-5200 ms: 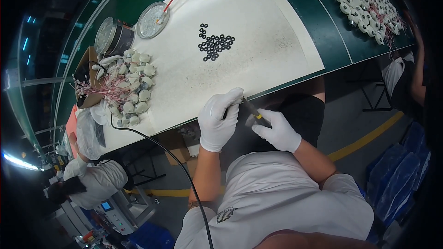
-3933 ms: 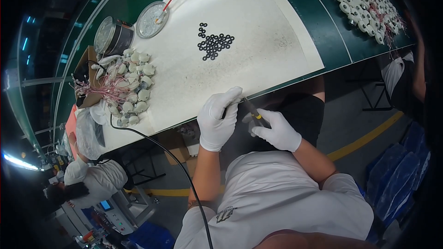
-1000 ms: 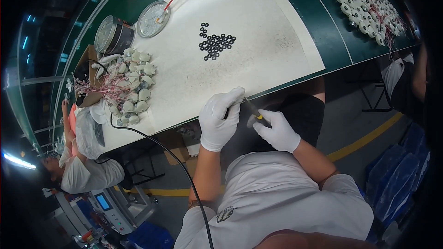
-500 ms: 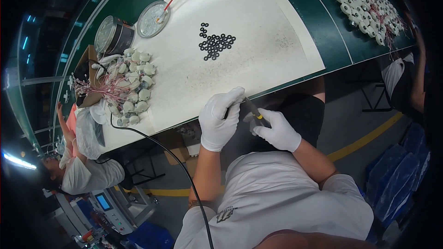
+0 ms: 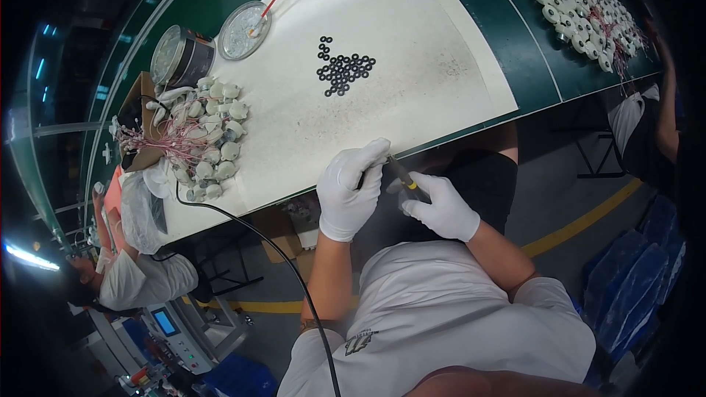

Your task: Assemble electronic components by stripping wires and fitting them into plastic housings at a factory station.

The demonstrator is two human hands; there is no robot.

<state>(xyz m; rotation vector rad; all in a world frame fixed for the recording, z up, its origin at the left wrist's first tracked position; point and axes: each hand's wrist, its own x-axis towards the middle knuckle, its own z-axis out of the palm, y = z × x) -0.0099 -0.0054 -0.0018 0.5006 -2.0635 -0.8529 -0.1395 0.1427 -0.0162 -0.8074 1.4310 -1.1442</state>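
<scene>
Both my hands wear white gloves and are held just off the front edge of the table. My left hand [image 5: 351, 190] is closed, thumb and fingers pressed together; a small dark piece shows inside its curl, too hidden to name. In my right hand [image 5: 445, 209] is a slim dark hand tool with a yellow band [image 5: 404, 176], its tip close to my left fingertips. The tool's far end is covered by the fingers. Several small black rings [image 5: 344, 68] lie in a cluster on the white sheet [image 5: 412, 29] beyond my hands.
Left on the sheet are a heap of whitish parts with pink wires [image 5: 213, 132], a tin [image 5: 180, 55] and a clear dish [image 5: 245, 31] with a red stick. A black cable [image 5: 272, 242] hangs across the left side. More parts [image 5: 573, 11] lie far right. People sit at both sides.
My hands and the tool have stayed almost in place, with only a slight shift of the tool. At the far left another person's forearm and hand have moved.
</scene>
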